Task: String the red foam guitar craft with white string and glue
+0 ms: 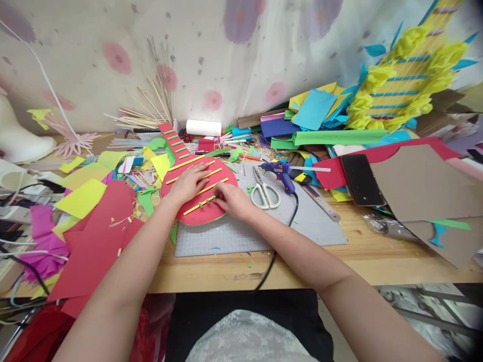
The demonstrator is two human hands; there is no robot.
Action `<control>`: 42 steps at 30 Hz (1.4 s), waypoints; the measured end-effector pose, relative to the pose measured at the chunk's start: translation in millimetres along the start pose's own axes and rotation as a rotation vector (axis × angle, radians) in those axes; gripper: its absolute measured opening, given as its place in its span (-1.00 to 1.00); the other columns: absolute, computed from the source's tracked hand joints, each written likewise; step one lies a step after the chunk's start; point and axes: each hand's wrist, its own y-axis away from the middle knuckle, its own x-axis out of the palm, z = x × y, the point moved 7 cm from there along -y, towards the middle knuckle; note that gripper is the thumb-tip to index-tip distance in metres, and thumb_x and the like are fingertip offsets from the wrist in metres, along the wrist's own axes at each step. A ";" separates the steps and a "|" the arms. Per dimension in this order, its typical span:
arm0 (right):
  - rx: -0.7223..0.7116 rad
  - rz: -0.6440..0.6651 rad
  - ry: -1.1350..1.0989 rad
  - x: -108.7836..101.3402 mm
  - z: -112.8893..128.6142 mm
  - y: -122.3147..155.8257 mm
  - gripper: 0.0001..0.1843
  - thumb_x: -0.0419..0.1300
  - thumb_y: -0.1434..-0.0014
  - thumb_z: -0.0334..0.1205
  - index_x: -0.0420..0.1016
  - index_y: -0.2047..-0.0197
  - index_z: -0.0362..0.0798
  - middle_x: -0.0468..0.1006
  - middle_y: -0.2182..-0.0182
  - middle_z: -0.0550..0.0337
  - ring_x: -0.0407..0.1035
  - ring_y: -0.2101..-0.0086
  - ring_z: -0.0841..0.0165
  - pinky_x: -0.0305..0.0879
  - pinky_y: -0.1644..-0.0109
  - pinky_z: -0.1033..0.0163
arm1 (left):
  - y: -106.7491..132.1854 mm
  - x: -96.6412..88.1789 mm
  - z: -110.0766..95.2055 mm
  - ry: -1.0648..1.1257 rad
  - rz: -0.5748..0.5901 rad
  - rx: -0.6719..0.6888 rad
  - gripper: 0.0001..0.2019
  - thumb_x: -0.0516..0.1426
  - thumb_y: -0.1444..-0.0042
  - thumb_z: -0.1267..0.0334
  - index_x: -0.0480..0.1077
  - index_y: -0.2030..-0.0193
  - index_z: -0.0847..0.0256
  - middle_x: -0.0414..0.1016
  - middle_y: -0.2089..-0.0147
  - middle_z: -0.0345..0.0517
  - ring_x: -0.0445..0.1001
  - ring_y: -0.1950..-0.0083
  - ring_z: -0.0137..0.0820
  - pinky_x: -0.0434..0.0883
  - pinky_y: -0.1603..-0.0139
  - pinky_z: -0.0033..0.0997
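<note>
A red paper guitar shape [196, 215] lies partly on the grey cutting mat [226, 241], its neck pointing away to the upper left. Yellow strips [185, 162] cross its round body, and short green strips [177, 144] cross the neck. My left hand [190, 182] rests flat on the body with fingers stretched out. At the lowest yellow strip, the fingers of my right hand [231, 200] are pinched together beside small green pieces [207, 201]; what sits between the fingertips is hidden. White-handled scissors [265, 195] and a blue glue gun [279, 173] lie right of the guitar.
A metal ruler [320, 202] and a black phone [363, 180] lie to the right, by brown cardboard [418, 186]. Red paper sheets [94, 236] and yellow scraps cover the left. A yellow flower-trimmed guitar [400, 83] stands at the back right. The glue gun's black cord [269, 266] crosses the table edge.
</note>
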 end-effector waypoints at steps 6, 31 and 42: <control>0.015 -0.001 -0.028 -3.3 -0.5 -0.5 -0.87 0.22 -0.06 -0.37 0.29 0.39 -0.07 0.45 0.41 0.19 0.29 0.38 0.40 0.14 0.30 0.32 | 0.0 1.5 1.1 -0.006 0.008 -0.003 -0.62 -0.03 -0.19 0.20 0.39 -0.09 0.22 0.29 -0.25 0.00 0.23 -0.28 -0.29 0.16 -0.31 -0.15; 0.464 -0.505 -0.772 -38.0 -85.1 -8.8 -0.62 0.20 0.14 -0.32 0.16 0.22 0.01 0.34 0.46 0.35 0.34 0.38 0.40 0.29 0.23 0.22 | 9.7 -7.3 -3.3 -0.191 -0.143 -0.463 -0.62 -0.05 -0.17 0.29 0.43 -0.03 0.37 0.35 -0.19 0.11 0.29 -0.23 -0.17 0.19 -0.27 -0.18; 0.187 -0.347 -0.394 -65.4 -58.5 -13.2 -0.63 0.18 0.08 -0.34 0.18 0.17 0.01 0.42 0.44 0.34 0.37 0.45 0.44 0.31 0.28 0.25 | -19.7 -36.2 -10.1 0.297 -0.239 -0.398 -0.66 0.12 -0.03 0.19 0.42 0.04 0.24 0.50 0.04 0.01 0.48 0.10 -0.28 0.40 0.03 -0.25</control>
